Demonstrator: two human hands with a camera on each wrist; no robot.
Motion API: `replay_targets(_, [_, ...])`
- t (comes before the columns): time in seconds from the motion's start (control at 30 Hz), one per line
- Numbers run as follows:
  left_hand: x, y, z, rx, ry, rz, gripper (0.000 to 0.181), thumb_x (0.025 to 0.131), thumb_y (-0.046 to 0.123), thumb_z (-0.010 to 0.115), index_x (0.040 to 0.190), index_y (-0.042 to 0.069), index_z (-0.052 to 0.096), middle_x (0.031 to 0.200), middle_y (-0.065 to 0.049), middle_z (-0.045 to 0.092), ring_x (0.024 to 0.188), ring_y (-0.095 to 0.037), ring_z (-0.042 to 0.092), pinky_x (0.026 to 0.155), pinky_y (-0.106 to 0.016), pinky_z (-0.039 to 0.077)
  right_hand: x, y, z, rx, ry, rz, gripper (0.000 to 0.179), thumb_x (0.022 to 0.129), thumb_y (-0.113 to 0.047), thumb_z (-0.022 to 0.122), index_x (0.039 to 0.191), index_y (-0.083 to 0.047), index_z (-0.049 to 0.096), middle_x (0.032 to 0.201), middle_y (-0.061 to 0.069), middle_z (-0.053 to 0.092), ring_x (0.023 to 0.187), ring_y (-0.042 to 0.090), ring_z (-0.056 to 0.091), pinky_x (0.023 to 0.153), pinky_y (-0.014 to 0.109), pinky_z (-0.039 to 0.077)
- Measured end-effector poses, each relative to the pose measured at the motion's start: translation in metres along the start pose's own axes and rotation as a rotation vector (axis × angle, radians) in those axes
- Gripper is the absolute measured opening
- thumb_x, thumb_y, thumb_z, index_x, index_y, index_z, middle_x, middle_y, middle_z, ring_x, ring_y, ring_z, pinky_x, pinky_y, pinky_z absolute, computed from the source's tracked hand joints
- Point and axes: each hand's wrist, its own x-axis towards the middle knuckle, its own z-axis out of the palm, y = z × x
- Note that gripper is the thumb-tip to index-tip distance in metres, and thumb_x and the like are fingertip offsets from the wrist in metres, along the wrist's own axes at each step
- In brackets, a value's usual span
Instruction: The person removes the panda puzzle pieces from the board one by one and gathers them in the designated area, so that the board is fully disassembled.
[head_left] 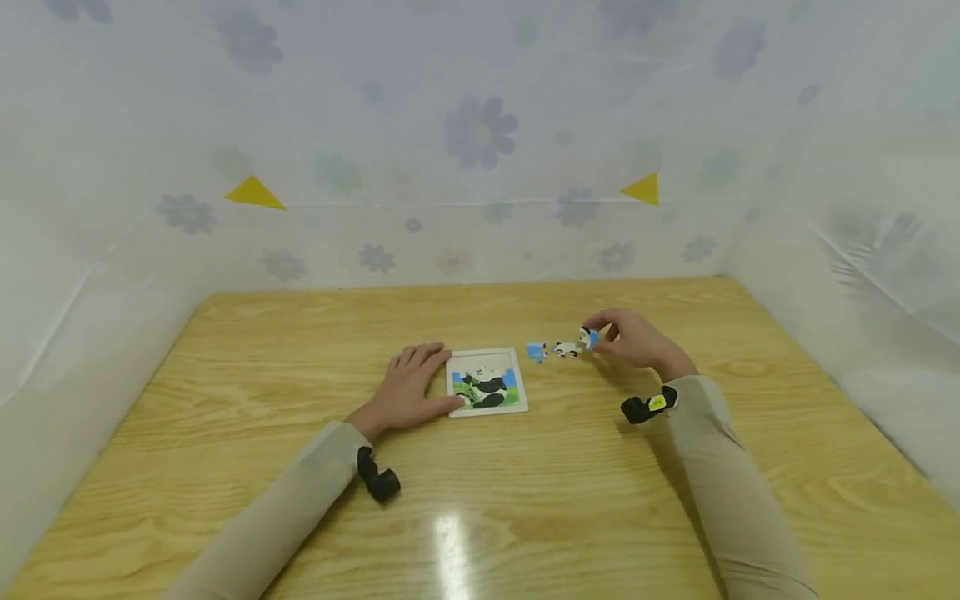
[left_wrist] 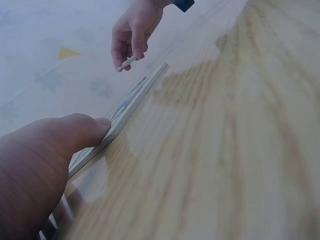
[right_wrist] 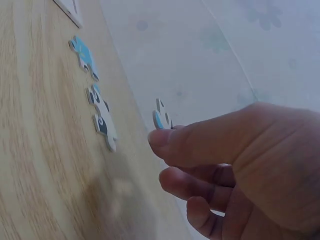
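A white-framed panda jigsaw board (head_left: 488,412) lies on the table, its lower part filled with picture and a bare band along the top. My left hand (head_left: 408,387) rests at the board's left side, thumb on the lower left of the frame and fingers spread towards the upper corner. To the right, my right hand (head_left: 637,340) pinches a blue, white and black puzzle piece (head_left: 588,337) between thumb and fingers. In the right wrist view this piece (right_wrist: 162,116) is held above the table. A blue piece (right_wrist: 85,55) and a panda-face piece (right_wrist: 104,117) lie between board and right hand.
The wood-grain table (head_left: 510,500) ends at a flowered white curtain (head_left: 420,167) behind and pale sheets on both sides. Two yellow triangles (head_left: 257,193) mark the curtain. Black wrist cameras (head_left: 381,482) sit at both sleeves.
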Motion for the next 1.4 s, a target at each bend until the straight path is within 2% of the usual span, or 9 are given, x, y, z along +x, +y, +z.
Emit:
replay_targets(0.17, [0.001, -0.001, 0.001, -0.001, 0.009, 0.000, 0.082, 0.085, 0.055, 0.063, 0.148, 0.010, 0.038, 0.153, -0.013, 0.033, 0.137, -0.033, 0.030, 0.107, -0.058, 0.025, -0.003, 0.009, -0.001, -0.014, 0.003, 0.032, 0.035, 0.088, 0.001, 0.064, 0.122, 0.007, 0.059, 0.117, 0.024, 0.060, 0.087, 0.027, 0.062, 0.071, 0.037, 0.051])
replay_targets(0.43, [0.002, -0.001, 0.003, -0.001, 0.004, -0.005, 0.081, 0.086, 0.055, 0.063, 0.149, 0.010, 0.038, 0.153, -0.012, 0.033, 0.137, -0.033, 0.030, 0.108, -0.057, 0.024, -0.002, 0.022, 0.005, -0.047, -0.042, 0.085, 0.032, 0.087, 0.002, 0.066, 0.119, 0.002, 0.063, 0.108, 0.018, 0.064, 0.089, 0.027, 0.063, 0.078, 0.042, 0.052])
replay_targets(0.7, [0.003, 0.002, 0.002, 0.003, 0.007, 0.003, 0.081, 0.085, 0.055, 0.063, 0.148, 0.010, 0.038, 0.152, -0.013, 0.033, 0.137, -0.034, 0.030, 0.107, -0.058, 0.025, -0.001, 0.024, 0.008, -0.080, -0.011, 0.097, 0.032, 0.088, 0.001, 0.064, 0.120, 0.003, 0.062, 0.108, 0.018, 0.061, 0.088, 0.028, 0.061, 0.076, 0.043, 0.050])
replay_targets(1.0, [0.003, 0.000, 0.003, 0.011, 0.012, 0.005, 0.081, 0.085, 0.056, 0.062, 0.148, 0.010, 0.038, 0.152, -0.013, 0.033, 0.137, -0.034, 0.030, 0.107, -0.058, 0.025, -0.001, 0.020, 0.005, -0.073, -0.017, 0.095, 0.034, 0.089, 0.006, 0.055, 0.122, 0.004, 0.061, 0.119, 0.022, 0.059, 0.094, 0.033, 0.061, 0.078, 0.045, 0.051])
replay_targets(1.17, [0.003, 0.002, 0.001, 0.010, 0.005, -0.009, 0.081, 0.085, 0.054, 0.063, 0.148, 0.010, 0.038, 0.153, -0.013, 0.033, 0.138, -0.034, 0.029, 0.108, -0.058, 0.025, -0.001, 0.014, 0.003, -0.064, -0.009, 0.103, 0.036, 0.091, 0.003, 0.053, 0.127, 0.005, 0.057, 0.123, 0.022, 0.059, 0.097, 0.032, 0.060, 0.078, 0.044, 0.051])
replay_targets(1.4, [0.003, 0.006, 0.000, -0.022, 0.003, 0.002, 0.080, 0.086, 0.051, 0.064, 0.148, 0.009, 0.039, 0.153, -0.014, 0.032, 0.137, -0.035, 0.030, 0.106, -0.059, 0.024, 0.002, 0.002, 0.005, -0.042, -0.002, 0.027, 0.029, 0.092, 0.001, 0.057, 0.120, 0.006, 0.060, 0.114, 0.023, 0.063, 0.089, 0.029, 0.062, 0.070, 0.036, 0.051])
